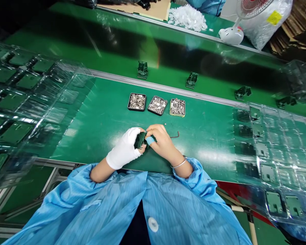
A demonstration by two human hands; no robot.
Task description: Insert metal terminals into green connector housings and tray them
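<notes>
My left hand, in a white glove with bare fingertips, grips a small green circuit board above the near part of the green table. My right hand is bare, with a blue wrap on one finger. Its fingers are pinched together at the board's right edge; whatever is between them is too small to make out. To the right of that hand lies a dark hex key. Beyond both hands stand three small trays of metal parts, at the left, middle and right.
Clear plastic trays with green boards stand at the left and right. Past a metal rail, board assemblies sit on a green strip. Farther back are a white fan and a pile of white pieces.
</notes>
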